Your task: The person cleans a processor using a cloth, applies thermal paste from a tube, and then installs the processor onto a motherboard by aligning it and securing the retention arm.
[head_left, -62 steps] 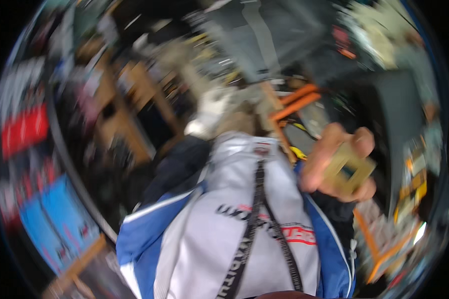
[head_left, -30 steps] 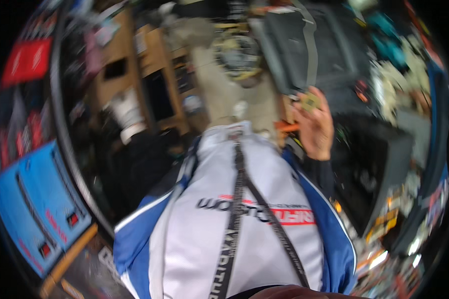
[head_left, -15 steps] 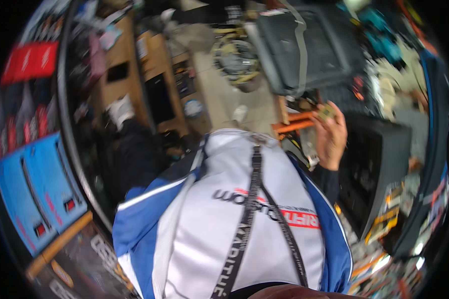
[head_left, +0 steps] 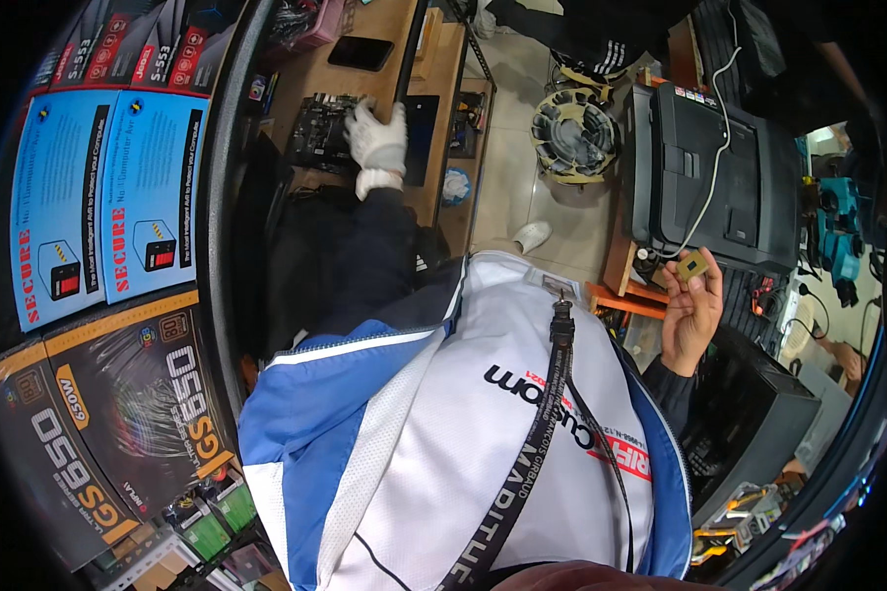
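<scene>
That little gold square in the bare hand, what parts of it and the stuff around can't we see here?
Head view:
- Gold square chip: too small to show pins or marks; the right hand fingertips cover its lower edge.
- Circuit board: partly hidden under the gloved left hand; parts too small to tell.
- Black printer: right side bent and darkened by the picture's rim.
- Left forearm: hidden by the white and blue jacket.
</scene>
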Demonstrator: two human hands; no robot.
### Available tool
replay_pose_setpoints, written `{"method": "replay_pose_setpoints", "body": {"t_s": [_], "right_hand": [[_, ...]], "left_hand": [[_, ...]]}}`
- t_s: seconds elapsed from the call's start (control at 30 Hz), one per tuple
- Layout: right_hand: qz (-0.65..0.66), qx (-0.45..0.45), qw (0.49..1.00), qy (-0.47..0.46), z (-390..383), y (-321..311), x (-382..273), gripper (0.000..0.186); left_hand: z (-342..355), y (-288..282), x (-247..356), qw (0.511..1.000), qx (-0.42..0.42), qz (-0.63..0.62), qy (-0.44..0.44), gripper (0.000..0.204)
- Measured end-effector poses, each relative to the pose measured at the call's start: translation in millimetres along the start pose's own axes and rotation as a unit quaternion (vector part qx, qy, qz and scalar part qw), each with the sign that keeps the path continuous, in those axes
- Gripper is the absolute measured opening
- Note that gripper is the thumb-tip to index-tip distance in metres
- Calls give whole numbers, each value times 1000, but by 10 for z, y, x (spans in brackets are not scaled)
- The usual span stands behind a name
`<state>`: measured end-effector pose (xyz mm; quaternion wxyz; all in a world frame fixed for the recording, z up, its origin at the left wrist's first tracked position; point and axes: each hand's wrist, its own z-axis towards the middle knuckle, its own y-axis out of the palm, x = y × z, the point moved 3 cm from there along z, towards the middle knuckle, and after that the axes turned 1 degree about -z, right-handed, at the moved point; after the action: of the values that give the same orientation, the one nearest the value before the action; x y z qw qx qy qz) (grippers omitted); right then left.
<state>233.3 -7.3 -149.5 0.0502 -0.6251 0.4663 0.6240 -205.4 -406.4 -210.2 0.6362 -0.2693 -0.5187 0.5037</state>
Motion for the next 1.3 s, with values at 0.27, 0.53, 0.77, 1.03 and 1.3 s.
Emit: {"method": "replay_pose_setpoints", "body": {"t_s": [0.27,0.53,0.77,1.03,1.3], "right_hand": [[-2,-53,998,37,-28,128,111,48],[-8,-53,998,42,-117,91,109,50],[-16,-19,999,-20,-332,264,-341,59],[-403,71,865,-289,-934,389,-1940,58],[-570,378,662,-306,-1903,-562,-3044,54]], "left_hand": [[514,174,-259,979,-74,170,-82,95],[329,300,-196,979,-94,180,-27,71],[-818,216,466,649,-243,-646,-321,56],[-193,983,97,412,-103,-760,-492,66],[391,1650,-385,339,-74,-795,-497,61]]}}
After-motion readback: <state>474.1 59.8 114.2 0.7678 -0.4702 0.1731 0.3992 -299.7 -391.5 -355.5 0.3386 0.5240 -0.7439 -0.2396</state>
